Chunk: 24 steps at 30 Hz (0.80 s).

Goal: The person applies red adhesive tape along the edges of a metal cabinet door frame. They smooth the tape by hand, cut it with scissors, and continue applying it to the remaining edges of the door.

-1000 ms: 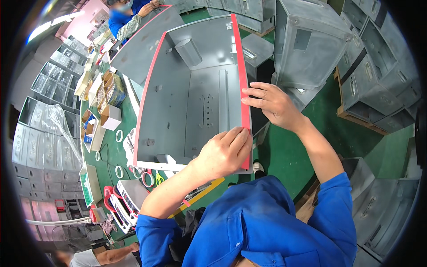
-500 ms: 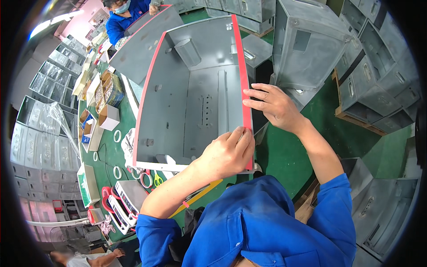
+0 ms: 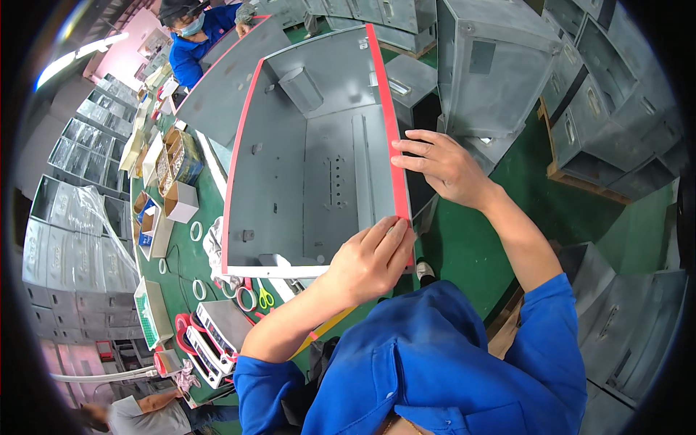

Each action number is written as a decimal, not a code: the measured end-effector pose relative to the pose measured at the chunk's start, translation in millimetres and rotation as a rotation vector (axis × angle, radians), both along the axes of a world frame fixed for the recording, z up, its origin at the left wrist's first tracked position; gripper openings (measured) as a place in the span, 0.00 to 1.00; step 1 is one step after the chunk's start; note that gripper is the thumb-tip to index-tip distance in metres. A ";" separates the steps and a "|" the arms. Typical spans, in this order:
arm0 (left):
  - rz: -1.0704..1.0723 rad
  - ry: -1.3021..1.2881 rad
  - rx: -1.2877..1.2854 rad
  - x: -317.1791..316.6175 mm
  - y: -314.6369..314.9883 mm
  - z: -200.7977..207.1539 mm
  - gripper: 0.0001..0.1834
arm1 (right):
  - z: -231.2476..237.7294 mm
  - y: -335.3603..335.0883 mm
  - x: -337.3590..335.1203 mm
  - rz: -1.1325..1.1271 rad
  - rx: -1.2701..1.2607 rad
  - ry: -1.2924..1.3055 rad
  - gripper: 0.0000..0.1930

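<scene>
An open grey metal box [image 3: 330, 145] lies before me on the bench, its inside facing up. Red tape [image 3: 384, 94] runs down the right rim, and a second red strip [image 3: 241, 152] edges the left one. My left hand [image 3: 373, 254] is at the near right corner, its fingers together and pinched on the tape; what lies under the fingertips is hidden. Farther up the same rim, my right hand [image 3: 446, 167] has its fingers stretched out, tips touching the tape's outer edge. A white strip [image 3: 279, 272] lines the near rim.
Left of the box, the green bench holds tape rolls [image 3: 246, 297], yellow-green scissors [image 3: 266, 296], a white-and-grey device [image 3: 214, 337] and parts boxes [image 3: 174, 159]. Grey metal cabinets [image 3: 500, 72] stand to the right. A masked co-worker [image 3: 192, 40] handles a grey panel [image 3: 225, 80] beyond.
My left hand has slid slightly nearer along the taped rim. My right hand stays at the rim with little change. The co-worker leans farther over the panel, and the view has shifted slightly.
</scene>
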<state>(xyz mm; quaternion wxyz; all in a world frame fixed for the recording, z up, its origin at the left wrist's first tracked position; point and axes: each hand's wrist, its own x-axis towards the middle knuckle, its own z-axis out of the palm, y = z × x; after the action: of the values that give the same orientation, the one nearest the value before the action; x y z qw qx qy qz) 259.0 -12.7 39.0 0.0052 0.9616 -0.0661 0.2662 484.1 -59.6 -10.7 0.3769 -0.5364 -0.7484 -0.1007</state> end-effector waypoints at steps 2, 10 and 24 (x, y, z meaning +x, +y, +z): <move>-0.012 -0.023 -0.035 -4.1 -4.4 1.2 0.17 | -1.5 -2.2 -1.7 -0.017 0.018 0.039 0.23; -0.017 -0.116 -0.044 -15.1 -17.1 -7.1 0.16 | -65.2 -36.7 -19.1 -0.402 0.003 0.745 0.14; -0.034 -0.201 -0.038 -14.0 -16.9 -13.4 0.15 | -294.3 -147.9 -110.3 -0.479 -0.907 0.817 0.11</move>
<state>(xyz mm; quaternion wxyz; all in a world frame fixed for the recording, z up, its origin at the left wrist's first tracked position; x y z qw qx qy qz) 245.0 -29.6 25.6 0.0212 0.9286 -0.0776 0.3623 373.9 -207.5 -305.1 0.3344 -0.7891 -0.3728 0.3557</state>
